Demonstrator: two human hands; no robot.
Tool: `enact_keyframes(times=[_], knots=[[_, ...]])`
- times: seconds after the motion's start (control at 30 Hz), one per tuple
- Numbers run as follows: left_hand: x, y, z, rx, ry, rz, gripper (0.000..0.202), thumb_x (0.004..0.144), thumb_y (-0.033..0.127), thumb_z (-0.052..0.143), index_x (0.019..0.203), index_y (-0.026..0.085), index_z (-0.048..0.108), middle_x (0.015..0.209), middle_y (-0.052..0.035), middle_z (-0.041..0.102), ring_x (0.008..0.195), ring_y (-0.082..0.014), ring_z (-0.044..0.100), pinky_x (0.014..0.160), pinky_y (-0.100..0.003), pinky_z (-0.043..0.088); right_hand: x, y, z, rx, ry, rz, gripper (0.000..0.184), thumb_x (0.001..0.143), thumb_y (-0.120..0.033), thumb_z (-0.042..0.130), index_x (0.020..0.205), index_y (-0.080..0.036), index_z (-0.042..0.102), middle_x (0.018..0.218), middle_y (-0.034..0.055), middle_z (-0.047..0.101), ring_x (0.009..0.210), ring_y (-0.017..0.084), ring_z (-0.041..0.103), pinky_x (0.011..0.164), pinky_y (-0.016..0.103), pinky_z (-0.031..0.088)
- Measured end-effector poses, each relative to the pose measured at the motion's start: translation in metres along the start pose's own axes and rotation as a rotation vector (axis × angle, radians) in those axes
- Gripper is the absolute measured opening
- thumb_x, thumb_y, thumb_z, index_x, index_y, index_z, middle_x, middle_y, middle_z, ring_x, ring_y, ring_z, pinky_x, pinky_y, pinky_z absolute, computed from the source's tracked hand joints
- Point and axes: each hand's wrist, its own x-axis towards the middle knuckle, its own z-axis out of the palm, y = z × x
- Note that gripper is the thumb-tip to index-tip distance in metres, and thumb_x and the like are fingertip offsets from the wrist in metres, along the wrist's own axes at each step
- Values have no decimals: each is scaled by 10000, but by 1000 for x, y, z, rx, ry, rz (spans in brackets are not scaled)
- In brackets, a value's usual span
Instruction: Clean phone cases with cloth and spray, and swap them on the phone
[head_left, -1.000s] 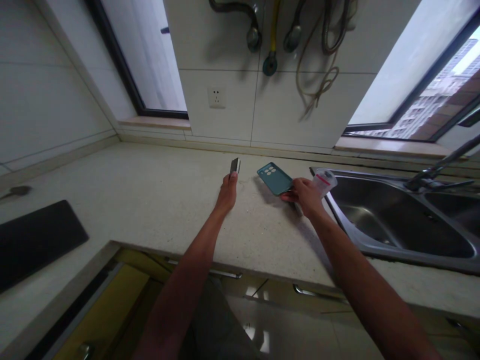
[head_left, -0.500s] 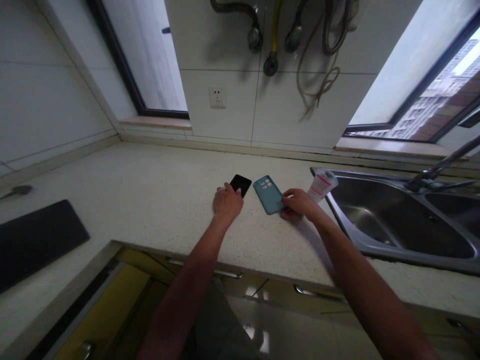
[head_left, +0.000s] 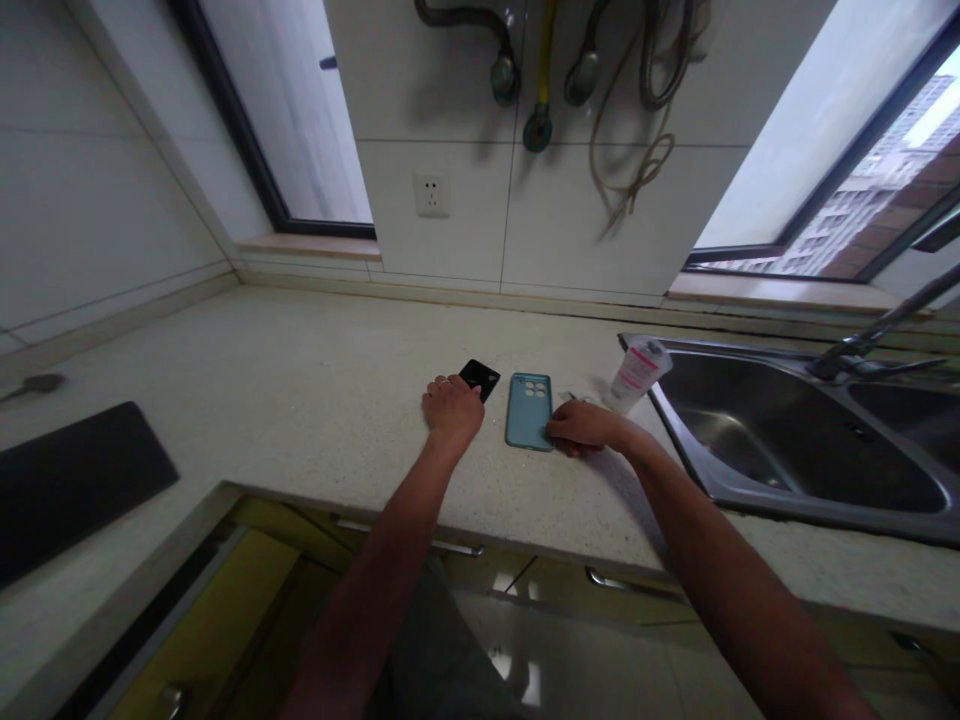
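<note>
A black phone (head_left: 481,377) lies flat on the pale countertop (head_left: 300,390); my left hand (head_left: 452,412) rests over its near end, fingers curled on it. Right beside it a teal phone case (head_left: 529,410) lies flat with its camera cut-outs at the far end. My right hand (head_left: 583,427) lies low on the counter, its fingertips touching the case's right edge. A small thin item by that hand is too small to name.
A white tube with a red label (head_left: 635,371) stands at the sink's left rim. The steel sink (head_left: 787,440) and tap (head_left: 870,345) fill the right. A black cooktop (head_left: 67,480) lies at the left. Hoses (head_left: 637,130) hang on the tiled wall above a socket (head_left: 432,196).
The phone went from standing on edge to flat under my left hand. The teal case came down from my raised right hand, now lying flat and square beside the phone.
</note>
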Motion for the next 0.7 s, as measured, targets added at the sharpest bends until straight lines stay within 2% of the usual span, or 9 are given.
enact_keyframes(times=[0.17,0.3,0.53,0.6,0.63,0.7], knots=[[-2,0,8,57,54,-1,446,973,384,405,1207,64,610,1258,-267,575,1167,-372,522,928,-461,419,-2,-2,2,-64,-31,-45,339,835,-307,500,515,-197,517,461,4,555,373,113,474,471,265,398],[-2,-1,11,51,37,-14,459,983,366,361,1211,59,615,1305,-278,544,1196,-389,494,927,-479,414,-5,-4,2,-112,-52,-72,335,831,-318,515,522,-191,536,469,3,561,402,117,490,536,278,415],[-3,-2,12,50,42,-2,471,990,340,342,1197,23,623,1288,-285,541,1194,-387,489,933,-479,401,-6,-7,2,-126,-49,-72,378,857,-366,554,522,-190,537,472,4,555,428,124,501,544,270,383],[-3,-2,12,54,42,-1,470,991,337,342,1199,26,625,1293,-281,543,1199,-384,489,939,-477,400,-5,-7,0,-98,49,-86,368,852,-380,574,536,-195,544,497,12,569,474,138,523,561,273,375],[-4,-2,11,54,44,-1,469,990,338,347,1198,25,627,1294,-282,543,1201,-385,489,941,-477,401,-5,-7,-2,-66,159,-98,359,854,-387,576,551,-197,548,521,17,579,504,146,534,570,276,371],[-4,-3,10,46,57,0,464,980,346,375,1187,20,631,1288,-285,546,1204,-389,487,940,-478,403,-7,-5,-8,37,511,-122,343,877,-413,545,607,-202,555,594,30,604,577,162,558,599,280,377]])
